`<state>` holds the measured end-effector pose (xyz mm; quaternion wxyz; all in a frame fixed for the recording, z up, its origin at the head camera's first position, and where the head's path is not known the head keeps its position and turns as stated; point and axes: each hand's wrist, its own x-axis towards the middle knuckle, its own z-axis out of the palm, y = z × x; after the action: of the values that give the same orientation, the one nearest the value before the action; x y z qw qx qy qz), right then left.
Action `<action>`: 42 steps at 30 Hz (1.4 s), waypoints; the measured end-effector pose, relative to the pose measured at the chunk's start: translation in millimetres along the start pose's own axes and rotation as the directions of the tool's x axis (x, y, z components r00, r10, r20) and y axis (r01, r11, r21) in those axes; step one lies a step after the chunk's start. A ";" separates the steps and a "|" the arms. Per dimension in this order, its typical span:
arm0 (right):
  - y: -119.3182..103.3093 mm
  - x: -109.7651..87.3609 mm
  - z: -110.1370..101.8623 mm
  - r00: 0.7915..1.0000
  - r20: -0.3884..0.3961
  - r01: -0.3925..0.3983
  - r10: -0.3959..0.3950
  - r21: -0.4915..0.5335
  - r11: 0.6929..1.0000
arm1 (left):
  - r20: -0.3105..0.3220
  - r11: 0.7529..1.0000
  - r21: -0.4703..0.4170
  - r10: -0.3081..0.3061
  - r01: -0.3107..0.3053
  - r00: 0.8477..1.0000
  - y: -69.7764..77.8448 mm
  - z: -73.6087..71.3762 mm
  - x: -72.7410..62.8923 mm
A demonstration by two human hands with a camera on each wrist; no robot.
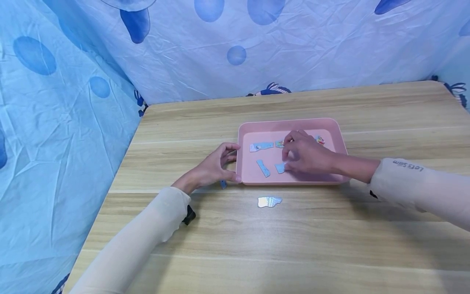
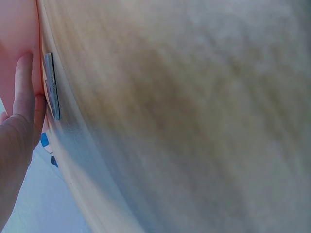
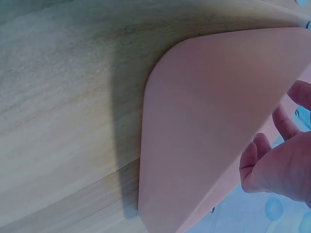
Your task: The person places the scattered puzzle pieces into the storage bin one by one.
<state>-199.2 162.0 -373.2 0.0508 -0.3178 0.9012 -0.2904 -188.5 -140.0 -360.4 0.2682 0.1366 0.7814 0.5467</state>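
Note:
Inside the pink tray, my right hand reaches down with curled fingers. Its thumb and index finger pinch at the edge of a light-blue puzzle piece, whose right part they hide. My left hand rests at the tray's left end, thumb by the front corner and fingers along the side wall. In the left wrist view, long fingers lie against the pink wall. Also in the tray are a long blue piece, a narrow slanted piece and a colourful piece, partly covered by the right hand.
On the wooden table, a shiny puzzle piece lies in front of the tray. A small blue piece sits beneath the left thumb, outside the tray. A blue patterned cloth hangs behind the table and at its left.

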 end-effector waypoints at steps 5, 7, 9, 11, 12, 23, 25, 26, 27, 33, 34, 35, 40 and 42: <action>-2.9 -2.7 -0.5 0.999 -0.041 -0.001 0.004 0.072 0.997 | -0.006 1.000 0.012 0.006 -0.006 1.000 -12.6 -2.3 5.8; -4.9 -5.3 -0.8 0.998 -0.059 0.002 0.003 0.094 0.996 | -0.010 1.000 0.022 0.011 -0.011 1.000 -17.1 -3.4 7.7; -7.0 -9.2 -1.0 0.997 -0.076 0.006 0.003 0.119 0.993 | -0.010 0.999 0.031 0.018 -0.018 1.000 -18.7 -4.0 8.0; -9.5 -13.6 -1.2 0.996 -0.089 0.016 -0.004 0.137 0.990 | -0.011 0.999 0.036 0.023 -0.022 1.000 -19.4 -4.2 8.1; -10.8 -15.6 -1.2 0.995 -0.095 0.021 -0.006 0.149 0.989 | -0.011 0.999 0.037 0.022 -0.022 1.000 -19.4 -4.2 7.9; -27.5 -33.6 -1.4 0.988 -0.155 0.017 0.018 0.221 0.975 | -0.007 0.999 0.026 0.024 -0.024 1.000 -17.8 -4.5 6.6; -31.5 -37.6 -1.7 0.988 -0.152 0.010 0.027 0.237 0.972 | -0.007 0.999 0.024 0.022 -0.022 1.000 -17.9 -4.6 7.1; -33.2 -39.5 -1.5 0.988 -0.151 0.005 0.033 0.244 0.970 | -0.006 1.000 0.024 0.020 -0.020 1.000 -18.2 -4.7 7.5; -34.8 -41.5 -0.9 0.988 -0.153 0.004 0.035 0.248 0.969 | -0.007 1.000 0.022 0.018 -0.018 1.000 -18.6 -4.8 8.0; -42.2 -52.3 5.5 0.979 -0.202 0.066 -0.017 0.241 0.968 | -0.008 1.000 0.018 0.014 -0.014 1.000 -20.2 -5.0 8.9; -43.0 -53.7 6.7 0.977 -0.211 0.081 -0.030 0.235 0.969 | -0.007 1.000 0.018 0.015 -0.015 1.000 -19.9 -4.9 8.7; -43.7 -54.9 7.8 0.975 -0.218 0.093 -0.042 0.230 0.969 | -0.007 1.000 0.020 0.017 -0.017 1.000 -19.5 -4.9 8.5; -46.3 -59.2 10.9 0.971 -0.232 0.118 -0.066 0.219 0.969 | -0.007 0.999 0.030 0.033 -0.033 0.999 -18.8 -4.7 7.2; -47.8 -60.9 11.7 0.974 -0.221 0.108 -0.058 0.224 0.969 | -0.009 0.999 0.035 0.036 -0.035 0.999 -18.7 -4.5 6.9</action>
<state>-121.7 162.9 -362.0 -0.0209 -0.3143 0.8467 -0.4288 -195.3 -146.9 -378.4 0.2523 0.1525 0.7895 0.5384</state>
